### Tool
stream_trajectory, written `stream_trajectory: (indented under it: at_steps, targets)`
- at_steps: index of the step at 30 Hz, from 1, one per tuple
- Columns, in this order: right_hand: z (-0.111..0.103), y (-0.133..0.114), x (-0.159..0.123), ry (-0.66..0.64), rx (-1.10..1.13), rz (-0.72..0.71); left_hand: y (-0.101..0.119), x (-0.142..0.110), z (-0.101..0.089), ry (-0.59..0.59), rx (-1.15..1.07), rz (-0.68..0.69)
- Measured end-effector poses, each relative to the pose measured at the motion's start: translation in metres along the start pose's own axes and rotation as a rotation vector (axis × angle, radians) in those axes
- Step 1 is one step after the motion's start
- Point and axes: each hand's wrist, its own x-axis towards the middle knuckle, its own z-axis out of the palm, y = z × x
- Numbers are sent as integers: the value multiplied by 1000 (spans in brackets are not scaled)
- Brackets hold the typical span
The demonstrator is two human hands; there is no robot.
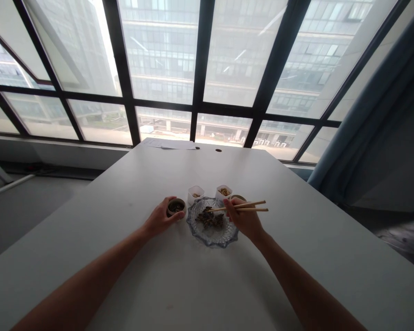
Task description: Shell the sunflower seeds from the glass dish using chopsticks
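In my right hand (244, 220) is a pair of chopsticks (251, 206), their tips down at a small heap of dark, dried-looking pieces (210, 218). The heap lies in a scalloped glass bowl (212, 241) on the table. To the left of it, my left hand (160, 218) is wrapped around a small round cup (176, 216), which has dark contents inside. Behind the glass bowl stand two white cups, one (195, 189) with a little light brown matter and the other (224, 187) with yellowish-brown pieces. Another round container (238, 197) is mostly hidden behind my right hand.
The white table (152, 276) stretches away to a dark-framed window (198, 109). Sheets of paper (172, 145) lie at its far end, near two round holes. A blue-grey curtain (365, 110) hangs at the right.
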Motion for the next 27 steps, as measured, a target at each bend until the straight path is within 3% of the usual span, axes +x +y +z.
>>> stream_trajectory:
  at_steps: [4,10,18,27]
  targets:
    - [-2,-4,0,-102,-60,-78,0,0,0,3,3,-3]
    - [-4,-5,0,-110,117,72,-1,0,1,17,7,6]
    - [-3,-2,2,-125,151,61,-6,0,0,9,8,14]
    - [3,-1,2,17,231,220,-6,-1,-5,-61,-18,56]
